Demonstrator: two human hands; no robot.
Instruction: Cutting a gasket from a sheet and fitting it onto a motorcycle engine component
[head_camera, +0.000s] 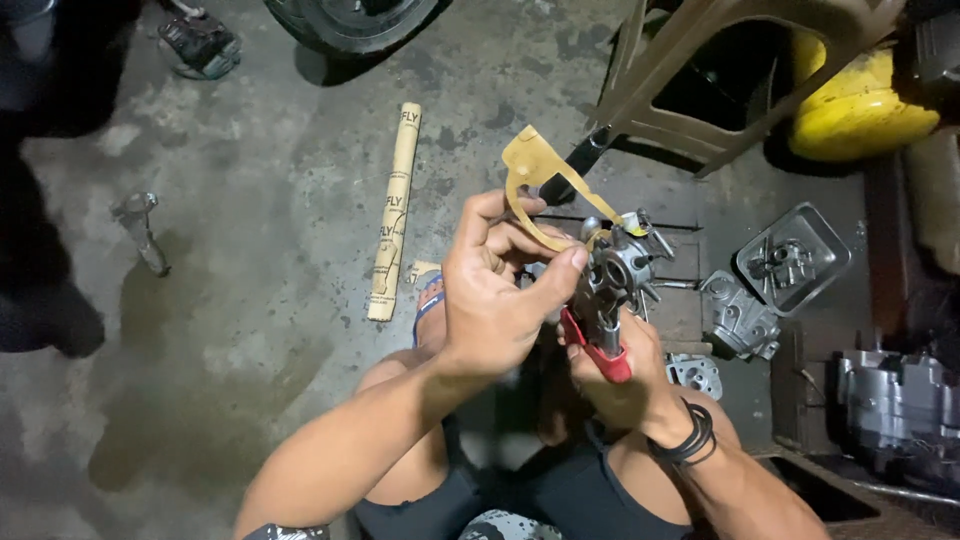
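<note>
Stained concrete floor (250, 300); left hand (495, 300) pinches yellow strip (535, 185) taut off metal part (620, 270), right hand (625, 375) squeezes red pliers (600, 345), steadying it

Both hands (545, 320) on carburetor (618, 268) — red-handled pliers (600, 345) gripped.

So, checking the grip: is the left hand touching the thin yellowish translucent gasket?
Touching. The head view shows the left hand with its fingers pinching the thin yellowish translucent gasket near the small grey metal carburettor.

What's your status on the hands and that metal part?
Left hand pinching carburetor and yellowish rubber strip. Right hand gripping red-handled pliers under it. Nothing blocking.
</note>
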